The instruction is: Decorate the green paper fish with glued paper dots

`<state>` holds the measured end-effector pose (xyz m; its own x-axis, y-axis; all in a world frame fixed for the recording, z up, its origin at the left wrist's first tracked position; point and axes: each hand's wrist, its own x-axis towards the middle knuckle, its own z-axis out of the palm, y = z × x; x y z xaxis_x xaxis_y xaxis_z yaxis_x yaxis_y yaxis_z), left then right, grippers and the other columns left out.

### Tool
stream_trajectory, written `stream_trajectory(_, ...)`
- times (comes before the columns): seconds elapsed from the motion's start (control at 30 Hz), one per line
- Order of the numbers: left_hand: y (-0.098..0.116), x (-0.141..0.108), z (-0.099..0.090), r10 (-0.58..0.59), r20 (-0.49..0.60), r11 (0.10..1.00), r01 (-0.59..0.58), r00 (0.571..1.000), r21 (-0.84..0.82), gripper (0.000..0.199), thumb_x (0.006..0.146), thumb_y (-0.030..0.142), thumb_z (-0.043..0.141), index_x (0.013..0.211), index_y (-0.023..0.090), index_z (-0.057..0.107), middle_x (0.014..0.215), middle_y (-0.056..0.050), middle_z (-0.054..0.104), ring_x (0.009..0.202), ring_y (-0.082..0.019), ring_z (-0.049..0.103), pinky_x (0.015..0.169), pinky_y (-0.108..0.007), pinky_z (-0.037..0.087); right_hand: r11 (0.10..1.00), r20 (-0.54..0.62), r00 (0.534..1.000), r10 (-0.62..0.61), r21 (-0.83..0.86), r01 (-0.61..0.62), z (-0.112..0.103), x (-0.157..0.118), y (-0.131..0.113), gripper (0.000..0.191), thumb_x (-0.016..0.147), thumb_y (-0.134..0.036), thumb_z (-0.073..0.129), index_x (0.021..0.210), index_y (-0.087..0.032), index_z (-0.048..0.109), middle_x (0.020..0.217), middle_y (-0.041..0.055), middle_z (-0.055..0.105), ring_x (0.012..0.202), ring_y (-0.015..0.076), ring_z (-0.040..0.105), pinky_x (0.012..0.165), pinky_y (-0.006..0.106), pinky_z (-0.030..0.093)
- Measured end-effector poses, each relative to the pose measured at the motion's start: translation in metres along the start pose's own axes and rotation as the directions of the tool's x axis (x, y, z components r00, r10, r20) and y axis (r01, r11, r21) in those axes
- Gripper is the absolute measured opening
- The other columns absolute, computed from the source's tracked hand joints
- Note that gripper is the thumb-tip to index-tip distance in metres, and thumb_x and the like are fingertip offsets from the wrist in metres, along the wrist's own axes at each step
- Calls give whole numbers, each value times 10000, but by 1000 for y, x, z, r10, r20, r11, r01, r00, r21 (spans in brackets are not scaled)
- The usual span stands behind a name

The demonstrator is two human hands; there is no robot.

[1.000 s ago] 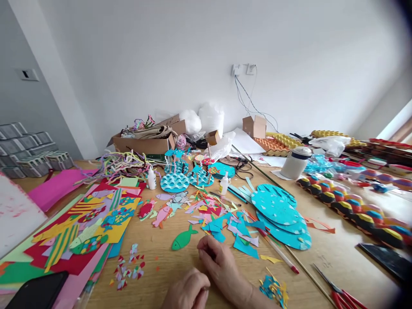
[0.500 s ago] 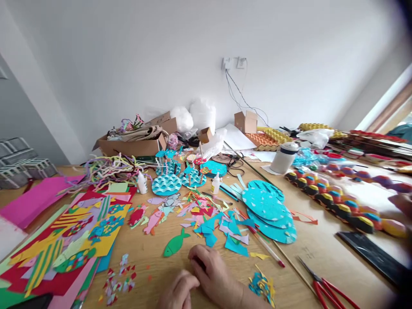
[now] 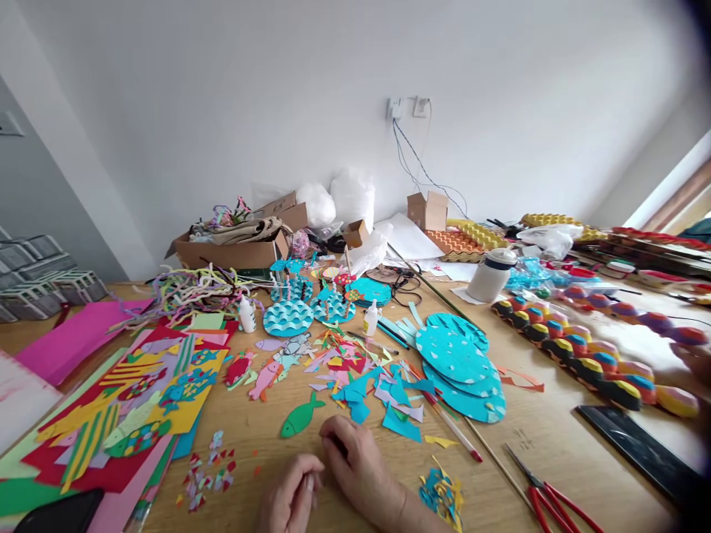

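Fingers of my L hand [image 3: 289, 494] are curled, tips tucked out of sight; those of my R hand [image 3: 358, 463] curl in too, undersides hidden. Can't tell if either pinches anything. L to R: black slab [image 3: 64, 511], cut off at bottom; overlapping paper sheets [image 3: 119, 471], lower ones mostly covered; tiny paper bits [image 3: 227, 480], too small to make out indiv.; green paper fish [image 3: 301, 417] flat on the table [image 3: 247, 414], just beyond my hands, whole outline showing; blue scraps [image 3: 403, 423], partly overlapped; scissors [image 3: 536, 483] w/ red handles cut off at bottom; dark panel [image 3: 633, 443], near end lost in black corner; blurred shape [image 3: 695, 361] at R edge, can't ID.
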<state>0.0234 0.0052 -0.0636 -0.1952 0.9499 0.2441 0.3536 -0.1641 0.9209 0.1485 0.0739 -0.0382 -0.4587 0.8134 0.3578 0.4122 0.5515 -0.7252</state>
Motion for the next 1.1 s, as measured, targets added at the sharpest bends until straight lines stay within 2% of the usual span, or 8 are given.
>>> stream_trajectory(0.23, 16, 15, -20, -116, -31, 956, 104, 993, -274, 251, 795, 441, 484, 788, 203, 563, 607, 14, 541, 500, -121, 504, 458, -211, 425, 997, -49, 997, -57, -63, 54, -18, 3, -10, 145, 782, -103, 402, 737, -176, 519, 634, -1, 547, 573, 110, 490, 538, 203, 377)
stream_trajectory(0.3, 21, 20, -24, -131, -59, 942, 106, 990, -318, 216, 792, 410, 496, 797, 200, 548, 598, 22, 534, 509, -123, 502, 466, -217, 420, 989, 84, 992, -98, -102, 106, -34, -4, -28, 141, 785, -109, 413, 761, -179, 533, 680, 9, 555, 600, 112, 499, 544, 204, 384)
stream_trajectory(0.37, 24, 24, -27, -134, -74, 929, 100, 988, -356, 205, 789, 396, 495, 811, 196, 535, 608, 21, 537, 516, -127, 500, 460, -222, 416, 969, 272, 948, -168, -132, 209, -49, -18, -48, 132, 788, -136, 448, 841, -190, 556, 826, 39, 580, 763, 137, 532, 664, 230, 414)
stream_trajectory(0.47, 23, 27, -30, -129, -69, 927, 96, 989, -364, 182, 796, 372, 484, 827, 196, 516, 609, 27, 527, 529, -125, 495, 477, -226, 415, 951, 378, 916, -135, -209, 226, -59, -48, -68, 243, 770, -271, 541, 1007, -218, 541, 1042, 63, 554, 949, 183, 502, 810, 294, 405)
stream_trajectory(0.6, 19, 28, -32, -124, -58, 930, 96, 991, -354, 160, 798, 345, 474, 858, 199, 501, 653, 26, 528, 553, -120, 498, 493, -224, 414, 912, 379, 921, -88, -341, 228, -43, -92, -59, 617, 726, -554, 532, 1233, -219, 421, 1300, 131, 423, 1195, 284, 359, 947, 416, 327)
stream_trajectory(0.73, 21, 26, -31, -104, -32, 938, 87, 994, -335, 159, 778, 331, 497, 859, 195, 509, 659, 23, 532, 551, -123, 503, 491, -230, 420, 817, 391, 904, -172, -457, 353, -18, -116, -32, 735, 742, -626, 447, 1349, -250, 272, 1373, 131, 360, 1265, 302, 280, 959, 453, 313)
stream_trajectory(0.87, 23, 25, -30, -86, -10, 941, 77, 996, -328, 185, 759, 354, 518, 851, 193, 515, 645, 26, 535, 535, -125, 497, 474, -231, 419, 792, 376, 911, -170, -498, 353, -10, -112, -22, 801, 717, -643, 464, 1373, -257, 215, 1410, 130, 295, 1280, 308, 250, 977, 480, 286)
stream_trajectory(1.1, 13, 22, -31, -74, 20, 964, 77, 997, -253, 210, 772, 381, 525, 886, 204, 523, 671, 22, 563, 562, -133, 532, 509, -234, 461, 925, 354, 934, 44, -369, 96, -18, -70, -36, 808, 674, -666, 497, 1347, -283, 267, 1431, 125, 246, 1301, 335, 175, 990, 567, 192)
